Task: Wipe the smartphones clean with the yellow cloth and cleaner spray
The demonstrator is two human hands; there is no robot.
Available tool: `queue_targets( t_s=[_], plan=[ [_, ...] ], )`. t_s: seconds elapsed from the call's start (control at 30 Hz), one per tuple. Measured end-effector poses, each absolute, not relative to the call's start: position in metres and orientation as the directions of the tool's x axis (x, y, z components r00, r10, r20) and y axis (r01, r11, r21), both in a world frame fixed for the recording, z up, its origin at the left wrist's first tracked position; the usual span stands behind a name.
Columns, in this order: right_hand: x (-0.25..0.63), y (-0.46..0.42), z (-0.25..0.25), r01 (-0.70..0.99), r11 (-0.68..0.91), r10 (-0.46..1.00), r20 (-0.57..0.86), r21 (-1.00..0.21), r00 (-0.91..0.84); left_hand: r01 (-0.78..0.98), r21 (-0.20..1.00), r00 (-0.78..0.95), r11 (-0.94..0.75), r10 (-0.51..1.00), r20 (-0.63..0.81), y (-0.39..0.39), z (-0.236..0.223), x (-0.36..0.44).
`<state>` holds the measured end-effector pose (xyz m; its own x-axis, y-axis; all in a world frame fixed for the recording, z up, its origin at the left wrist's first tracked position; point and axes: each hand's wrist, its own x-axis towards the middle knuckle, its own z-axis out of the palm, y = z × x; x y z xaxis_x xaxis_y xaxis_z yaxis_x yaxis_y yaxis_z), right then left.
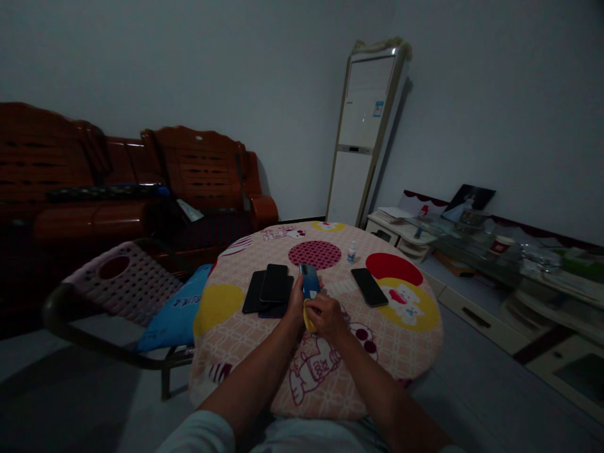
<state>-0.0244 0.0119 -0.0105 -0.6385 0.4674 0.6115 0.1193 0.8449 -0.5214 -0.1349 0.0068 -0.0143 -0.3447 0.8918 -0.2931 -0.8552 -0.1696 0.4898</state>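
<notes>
A blue smartphone [310, 281] is gripped in my left hand [296, 302], its glossy back and camera corner facing up. My right hand [326, 316] pinches a yellow cloth [309, 318] against the lower end of the phone. To the left of my hands lie several dark phones or tablets, partly stacked, with a black phone [274, 283] on top. On the right a black phone [369, 287] rests flat by itself. A small white bottle [352, 252] stands upright beyond my hands.
The round table has a patterned cloth [264, 251]. At left stand a woven chair [117, 277] with a blue cushion [179, 308] and a wooden sofa [202, 170]. A tall air conditioner [361, 132] fills the corner; a cluttered glass-topped cabinet [472, 242] lies right.
</notes>
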Motion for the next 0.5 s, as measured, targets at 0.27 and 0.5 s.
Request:
queue_targets(
  t_s=[0.27, 0.5],
  plan=[
    [-0.017, 0.004, -0.018, 0.140, 0.923, 0.347, 0.616, -0.359, -0.707, -0.873, 0.422, -0.373, -0.245, 0.893, -0.252, 0.003, -0.016, -0.150],
    [-0.007, 0.023, -0.020, 0.224, 0.881, 0.465, 0.670, -0.417, -0.579, -0.900, 0.341, -0.367, -0.272, 0.895, -0.253, 0.003, -0.015, -0.156]
  ],
)
